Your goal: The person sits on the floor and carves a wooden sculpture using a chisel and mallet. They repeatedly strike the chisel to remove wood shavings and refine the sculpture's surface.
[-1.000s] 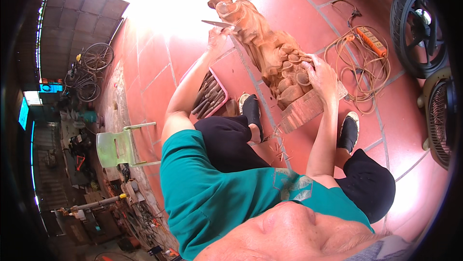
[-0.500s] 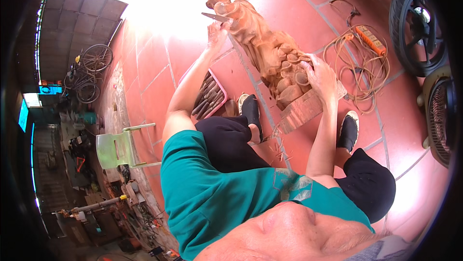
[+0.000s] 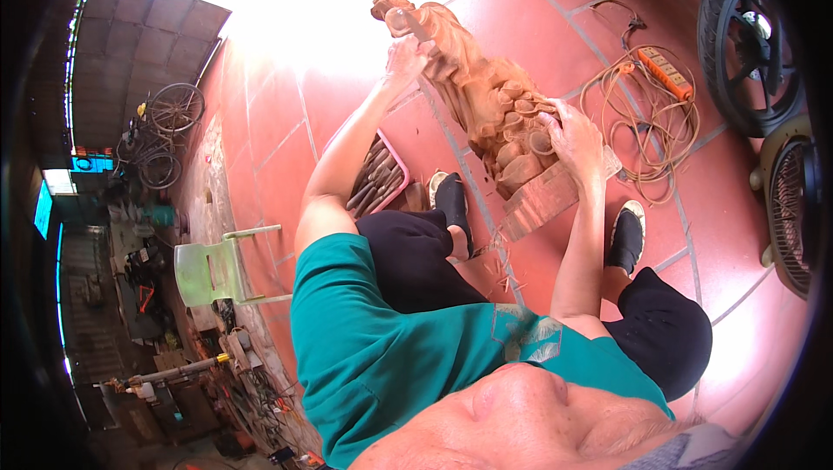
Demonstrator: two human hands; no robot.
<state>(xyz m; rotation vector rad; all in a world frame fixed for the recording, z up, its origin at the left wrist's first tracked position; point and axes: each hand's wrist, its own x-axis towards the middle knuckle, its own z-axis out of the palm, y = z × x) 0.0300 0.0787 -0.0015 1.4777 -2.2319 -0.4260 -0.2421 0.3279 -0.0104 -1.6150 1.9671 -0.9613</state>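
A long wood carving (image 3: 499,92) with folds and rounded shapes lies slantwise in front of me, its squared block base (image 3: 542,205) toward my feet. At its far end my left hand (image 3: 408,60) is closed round a flat-bladed tool (image 3: 416,27), whose blade lies over the carved surface. The tool's handle is hidden in the fingers. My right hand (image 3: 577,142) grips the carving's right side near the base, thumb on the rounded shapes. Left of the carving, a pink tray (image 3: 404,166) holds several slim tools with dark handles (image 3: 371,177).
An orange power strip (image 3: 665,72) and its coiled cord (image 3: 646,157) lie right of the carving. Beyond them stand a motorbike wheel (image 3: 748,53) and a fan (image 3: 788,201). At the left are a pale green chair (image 3: 208,272), bicycles (image 3: 165,127) and a cluttered bench (image 3: 134,270).
My left hand has moved slightly right, onto the carving. The blade has swung from pointing left to pointing up along the carved surface. My right hand keeps its hold.
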